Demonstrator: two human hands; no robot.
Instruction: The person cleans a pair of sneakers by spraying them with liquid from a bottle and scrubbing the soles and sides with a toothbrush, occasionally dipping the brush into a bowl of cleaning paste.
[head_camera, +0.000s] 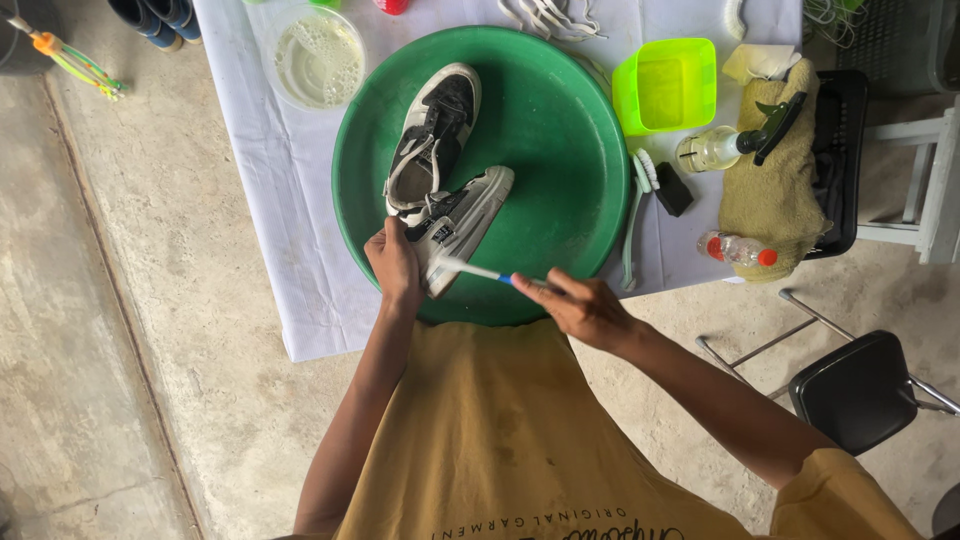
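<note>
Left hand: the left hand (392, 262) is closed on the heel end of the near shoe (458, 222), steadying it.
Right hand: the right hand (580, 306) grips the blue end of a toothbrush (480, 271), whose white head touches the shoe's sole edge.
Near shoe: white and dark, tilted on its side in the basin (555, 130) (green, round), near the front rim.
Second shoe: the far shoe (432, 135) lies just behind, touching the first.
Table: a white cloth (262, 180) covers it.
Right of basin: two brushes (634, 215), a neon-green tub (667, 85), then a towel (770, 190) bearing a clear spray bottle (722, 146) with a dark trigger and a small bottle (738, 249) with red caps.
Top left: a clear bowl (318, 58) of foamy water.
Floor: a black chair (860, 388) at right.
</note>
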